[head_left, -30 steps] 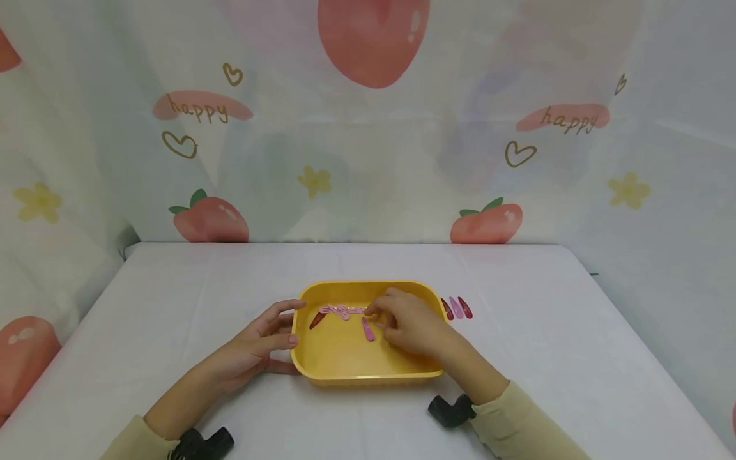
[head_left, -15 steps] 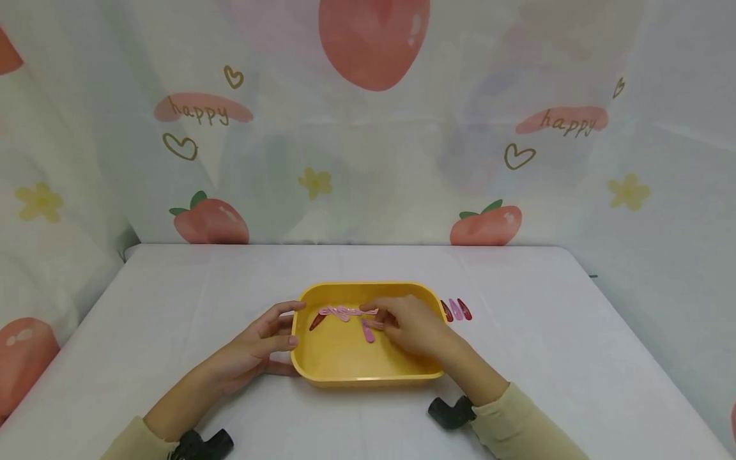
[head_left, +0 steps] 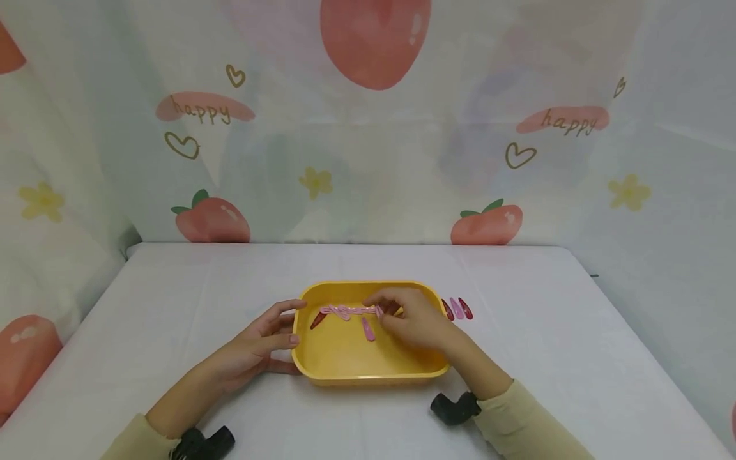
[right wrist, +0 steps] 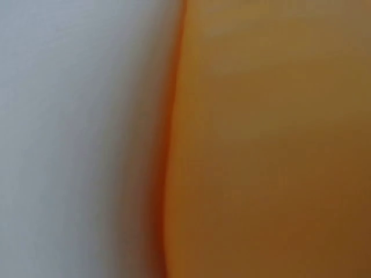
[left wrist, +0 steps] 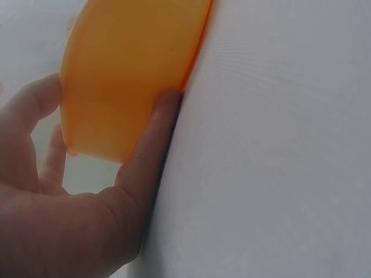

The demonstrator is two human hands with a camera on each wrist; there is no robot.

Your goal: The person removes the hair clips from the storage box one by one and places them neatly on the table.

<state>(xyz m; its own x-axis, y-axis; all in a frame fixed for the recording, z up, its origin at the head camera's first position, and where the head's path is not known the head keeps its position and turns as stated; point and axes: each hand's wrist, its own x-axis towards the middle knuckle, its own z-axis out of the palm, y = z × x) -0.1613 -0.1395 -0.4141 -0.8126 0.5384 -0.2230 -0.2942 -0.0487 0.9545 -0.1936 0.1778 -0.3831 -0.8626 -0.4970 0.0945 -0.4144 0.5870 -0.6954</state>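
Note:
In the head view my left hand (head_left: 250, 351) grips the left end of a yellow tray (head_left: 368, 377), its thumb and fingers spread round the wall. The left wrist view shows the thumb along one side of the tray end (left wrist: 116, 98) and fingers at the other. Inside the tray my right hand (head_left: 416, 319) pinches a small pink hair clip (head_left: 379, 312), partly hidden by the fingers. It meets the right end of a row of pink hair clips (head_left: 343, 312). A red hair clip (head_left: 317, 319) slants at the row's left end. One more pink clip (head_left: 368, 329) lies below the row.
Several red and pink hair clips (head_left: 457, 308) lie on the white table (head_left: 546, 358) just right of the tray. A patterned cloth (head_left: 368, 160) hangs behind the table. The right wrist view is filled by the blurred tray wall (right wrist: 261, 145).
My right hand has shifted slightly, and the pink hair clip at its fingers has moved up from near the lower clip to the row's right end. My left hand stays on the tray.

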